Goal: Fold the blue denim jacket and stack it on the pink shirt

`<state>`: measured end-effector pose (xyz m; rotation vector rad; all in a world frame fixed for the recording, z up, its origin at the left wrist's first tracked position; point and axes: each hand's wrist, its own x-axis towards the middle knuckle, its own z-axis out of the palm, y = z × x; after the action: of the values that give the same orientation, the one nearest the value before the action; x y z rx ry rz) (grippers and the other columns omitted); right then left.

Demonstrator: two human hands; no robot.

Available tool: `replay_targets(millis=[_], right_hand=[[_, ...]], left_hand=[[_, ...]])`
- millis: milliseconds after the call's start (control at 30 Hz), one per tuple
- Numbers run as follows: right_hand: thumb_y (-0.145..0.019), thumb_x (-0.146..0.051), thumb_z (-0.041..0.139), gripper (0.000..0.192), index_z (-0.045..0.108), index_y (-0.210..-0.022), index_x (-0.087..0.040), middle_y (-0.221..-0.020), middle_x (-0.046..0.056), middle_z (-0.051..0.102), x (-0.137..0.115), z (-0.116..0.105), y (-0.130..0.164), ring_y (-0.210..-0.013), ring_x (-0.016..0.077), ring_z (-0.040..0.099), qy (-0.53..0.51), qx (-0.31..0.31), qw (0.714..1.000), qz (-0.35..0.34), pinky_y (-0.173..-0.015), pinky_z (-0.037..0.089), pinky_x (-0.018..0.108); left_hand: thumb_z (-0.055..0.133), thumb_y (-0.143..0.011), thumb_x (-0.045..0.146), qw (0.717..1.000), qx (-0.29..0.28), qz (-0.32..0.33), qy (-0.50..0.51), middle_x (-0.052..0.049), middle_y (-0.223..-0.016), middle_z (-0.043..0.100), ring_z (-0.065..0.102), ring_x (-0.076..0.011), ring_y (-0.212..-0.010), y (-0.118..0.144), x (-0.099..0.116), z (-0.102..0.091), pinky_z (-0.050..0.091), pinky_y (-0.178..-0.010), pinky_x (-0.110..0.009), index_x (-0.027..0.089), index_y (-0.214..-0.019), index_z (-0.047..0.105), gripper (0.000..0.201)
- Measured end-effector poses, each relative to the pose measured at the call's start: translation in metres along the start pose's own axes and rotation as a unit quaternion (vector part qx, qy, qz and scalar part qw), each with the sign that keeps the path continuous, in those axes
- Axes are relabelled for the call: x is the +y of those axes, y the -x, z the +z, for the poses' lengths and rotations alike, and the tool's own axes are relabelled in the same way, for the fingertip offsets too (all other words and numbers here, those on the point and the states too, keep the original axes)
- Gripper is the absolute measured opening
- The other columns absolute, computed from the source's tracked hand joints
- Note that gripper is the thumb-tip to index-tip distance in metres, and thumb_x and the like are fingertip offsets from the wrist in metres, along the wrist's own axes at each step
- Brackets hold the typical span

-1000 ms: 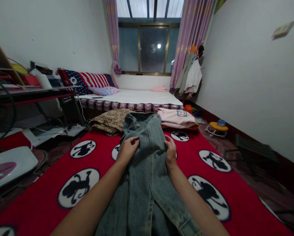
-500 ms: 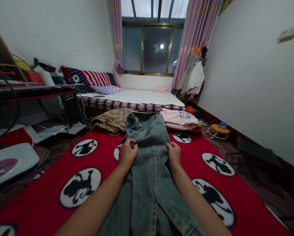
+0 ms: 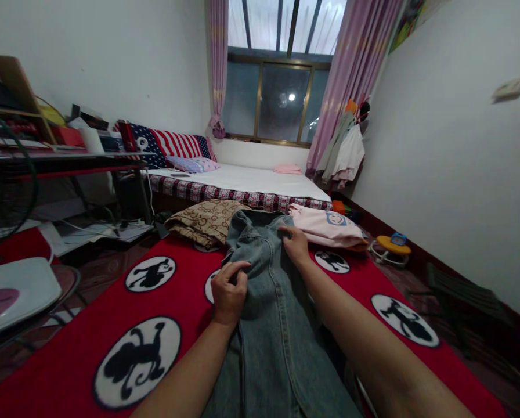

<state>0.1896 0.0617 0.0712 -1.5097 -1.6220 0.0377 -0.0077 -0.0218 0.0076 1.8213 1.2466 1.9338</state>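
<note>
A faded blue denim jacket lies lengthwise in front of me, its collar end pointing away and its sides folded in. My left hand is at the jacket's left edge, fingers curled and closed on the cloth there. Farther up, just below the collar on the right side, my right hand pinches the denim. Under the jacket spreads a red blanket with black monkey figures in white ovals. Beyond the collar sit a folded brown patterned garment on the left and folded pink clothing on the right.
A bed with a white top stands beneath the window. To the left are a cluttered desk and a white chair. On the right stand a yellow-topped stool and a dark folding stool.
My right hand has moved up the jacket's right side toward the collar. My left hand remains at the left edge, fingers looser. The camera view has tilted up slightly.
</note>
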Motion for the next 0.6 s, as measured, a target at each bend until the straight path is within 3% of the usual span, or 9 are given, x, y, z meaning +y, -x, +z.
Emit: replay_targets(millis=[100,233,367,500,600], right_hand=[[-0.080,-0.005,0.042,0.049,0.066,-0.119,-0.022,-0.116,0.004,0.065,-0.008,0.015,-0.009,-0.107,0.0173,0.060,0.060,0.002,0.998,-0.035,-0.095,0.045,0.027],[-0.088,-0.011,0.039,0.048,0.064,-0.125,-0.029,-0.119,0.007,0.061,0.002,0.036,0.003,-0.099,0.0206,0.064,0.228,-0.132,0.964,0.035,-0.083,0.048,0.029],[-0.091,-0.018,0.042,0.042,0.067,-0.121,-0.033,-0.115,0.008,0.061,0.013,0.045,0.008,-0.097,0.0229,0.065,0.259,-0.211,0.942,0.040,-0.081,0.048,0.031],[-0.095,-0.022,0.037,0.044,0.056,-0.134,-0.031,-0.134,0.013,0.049,0.014,0.038,0.017,-0.114,0.0271,0.057,0.286,-0.216,0.933,0.010,-0.093,0.046,0.038],[-0.093,-0.015,0.039,0.051,0.047,-0.142,-0.025,-0.152,0.014,0.032,0.016,0.023,0.043,-0.133,0.0290,0.040,0.265,-0.180,0.944,-0.075,-0.105,0.038,0.043]], left_hand=[[0.049,-0.077,0.016,0.998,0.016,-0.051,-0.030,-0.003,-0.083,0.073,0.067,-0.0181,-0.080,-0.001,-0.005,-0.001,0.050,-0.078,-0.028,0.020,-0.082,0.073,0.025],[0.053,-0.077,0.017,0.975,-0.069,-0.164,-0.136,-0.004,-0.087,0.075,0.068,-0.0205,-0.080,-0.005,-0.010,0.001,0.050,-0.076,-0.029,0.022,-0.091,0.076,0.027],[0.055,-0.080,0.021,0.951,-0.129,-0.195,-0.202,-0.005,-0.086,0.075,0.067,-0.0216,-0.078,-0.009,-0.008,0.001,0.048,-0.071,-0.029,0.025,-0.100,0.075,0.029],[0.057,-0.081,0.022,0.952,-0.137,-0.193,-0.192,-0.005,-0.084,0.074,0.066,-0.0209,-0.076,-0.010,-0.008,-0.001,0.046,-0.068,-0.027,0.024,-0.102,0.075,0.027],[0.059,-0.080,0.022,0.961,-0.125,-0.185,-0.166,-0.005,-0.082,0.073,0.066,-0.0211,-0.076,-0.009,-0.011,-0.001,0.046,-0.068,-0.027,0.022,-0.100,0.075,0.026]])
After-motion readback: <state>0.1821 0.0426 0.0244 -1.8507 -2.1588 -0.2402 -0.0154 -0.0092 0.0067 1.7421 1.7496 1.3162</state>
